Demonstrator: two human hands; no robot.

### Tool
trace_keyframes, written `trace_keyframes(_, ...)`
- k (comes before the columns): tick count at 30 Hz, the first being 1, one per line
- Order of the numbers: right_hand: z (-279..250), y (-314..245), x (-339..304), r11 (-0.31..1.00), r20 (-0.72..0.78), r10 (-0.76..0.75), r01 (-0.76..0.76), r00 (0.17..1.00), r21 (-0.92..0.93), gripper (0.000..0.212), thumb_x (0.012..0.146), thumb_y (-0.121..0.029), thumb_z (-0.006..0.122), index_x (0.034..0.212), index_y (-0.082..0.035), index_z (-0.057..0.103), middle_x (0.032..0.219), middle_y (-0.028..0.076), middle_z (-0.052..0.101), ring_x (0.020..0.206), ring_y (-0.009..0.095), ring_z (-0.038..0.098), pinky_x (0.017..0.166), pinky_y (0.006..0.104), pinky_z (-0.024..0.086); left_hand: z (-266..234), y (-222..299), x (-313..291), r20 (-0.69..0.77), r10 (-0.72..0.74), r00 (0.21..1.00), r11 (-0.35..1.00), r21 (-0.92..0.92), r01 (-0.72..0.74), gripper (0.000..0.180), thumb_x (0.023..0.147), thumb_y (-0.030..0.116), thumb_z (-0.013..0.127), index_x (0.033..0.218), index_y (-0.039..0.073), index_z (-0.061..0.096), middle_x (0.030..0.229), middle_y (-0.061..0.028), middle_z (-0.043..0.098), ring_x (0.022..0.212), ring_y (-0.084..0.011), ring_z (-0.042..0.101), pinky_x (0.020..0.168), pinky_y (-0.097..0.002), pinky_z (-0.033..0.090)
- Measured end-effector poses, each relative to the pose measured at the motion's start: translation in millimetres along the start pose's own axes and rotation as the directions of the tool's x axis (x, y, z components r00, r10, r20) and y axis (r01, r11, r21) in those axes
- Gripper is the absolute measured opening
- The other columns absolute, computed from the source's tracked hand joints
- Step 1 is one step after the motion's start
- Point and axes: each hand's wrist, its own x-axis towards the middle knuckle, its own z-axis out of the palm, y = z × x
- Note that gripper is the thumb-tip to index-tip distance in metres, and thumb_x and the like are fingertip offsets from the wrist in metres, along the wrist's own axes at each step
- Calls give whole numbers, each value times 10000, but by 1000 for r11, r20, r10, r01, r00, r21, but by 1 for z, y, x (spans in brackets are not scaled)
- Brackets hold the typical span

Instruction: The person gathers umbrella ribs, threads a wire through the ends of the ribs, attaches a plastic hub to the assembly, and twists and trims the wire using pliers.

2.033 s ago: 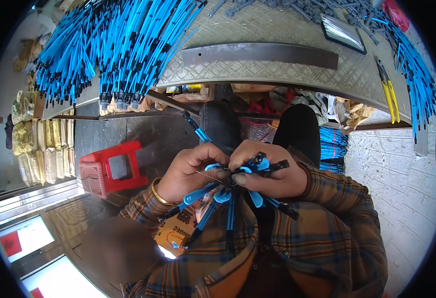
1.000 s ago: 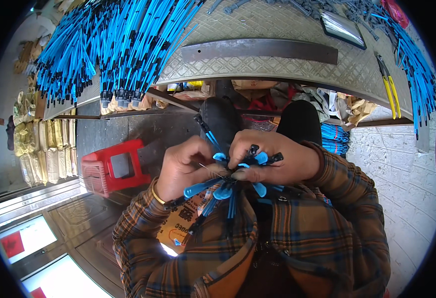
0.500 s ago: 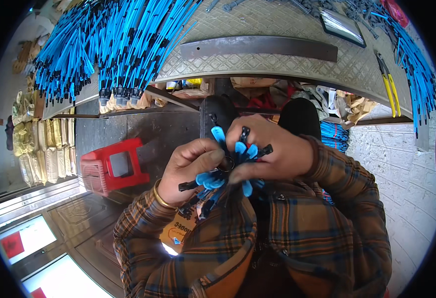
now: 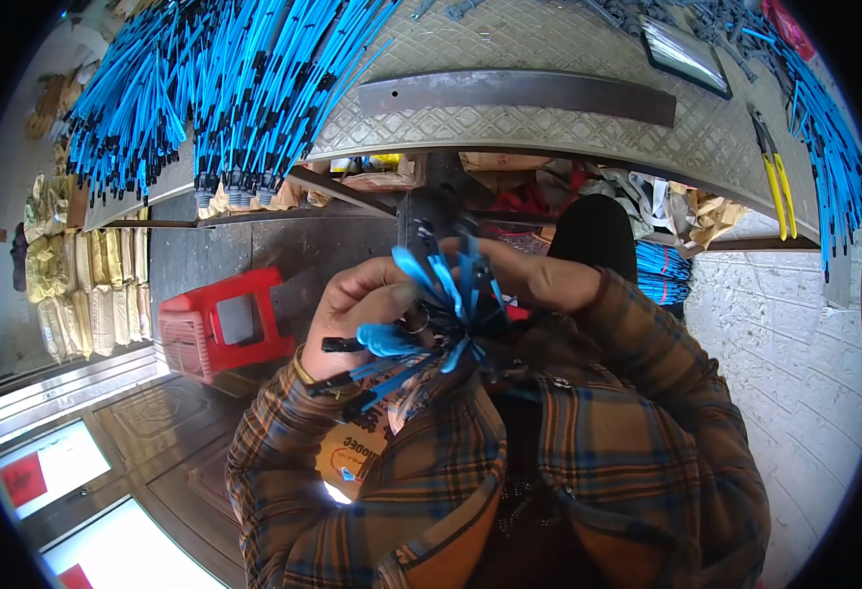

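In front of my chest, my left hand (image 4: 360, 309) pinches a bundle of blue strips with black ends (image 4: 441, 285) near its middle, thumb on top. The strips fan out from dark centre parts, some pointing up and others down to the left; they are partly smeared by motion. Just right of the bundle is my right hand (image 4: 549, 280), its fingers reaching toward the strips. Those fingertips are hidden behind the strips, so their grip does not show.
Ahead stands a workbench (image 4: 392, 123) with piles of blue black-tipped strips (image 4: 264, 88), a flat metal bar (image 4: 519, 95), yellow-handled pliers (image 4: 777, 182) and a dark-framed flat panel (image 4: 686, 57). A red plastic stool (image 4: 279, 309) is at left. Sacks (image 4: 97, 314) are stacked beyond it.
My right hand has moved from over the bundle to its right side. The strips have shifted and spread wider, while my left hand keeps its pinch and has moved slightly left.
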Motion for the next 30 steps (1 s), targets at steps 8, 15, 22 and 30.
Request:
trace_keyframes(8, 22, 23, -6, 993, -86, 45, -55, 995, -107, 928, 761, -443, 692, 1390, -7, 168, 1243, 168, 460, 1149, 219, 459, 972, 337, 365, 2, 5, 10, 103, -75, 992, 997, 12, 74, 145, 851, 83, 493, 886, -16, 594, 751, -110, 627, 623, -172, 627, 576, -289, 538)
trace_keyframes(15, 21, 16, 12, 972, -20, 100, -102, 995, -210, 565, 755, -289, 735, 1182, -30, 470, 970, 71, 597, 917, 133, 558, 785, 293, 455, 22, 12, 11, 180, -80, 980, 995, 67, 69, 123, 892, 66, 492, 821, -3, 564, 728, -28, 599, 628, -58, 522, 595, -204, 446)
trace_keyframes(22, 14, -2, 14, 928, 104, 273, -233, 957, -292, 303, 753, -219, 745, 950, -25, 620, 811, 42, 633, 764, 87, 569, 678, 270, 467, 17, 17, 18, 294, -169, 941, 977, 177, 120, 91, 880, 60, 530, 841, -10, 573, 795, -18, 587, 698, -55, 512, 632, -209, 440)
trace_keyframes(30, 38, 3, -2, 950, -188, 125, -171, 974, -260, 286, 734, -226, 757, 901, -32, 630, 793, 26, 633, 739, 92, 568, 658, 267, 462, -12, 23, 27, 553, -188, 812, 977, 189, 98, 171, 816, 83, 649, 914, -52, 610, 905, -94, 615, 870, -151, 572, 795, -281, 448)
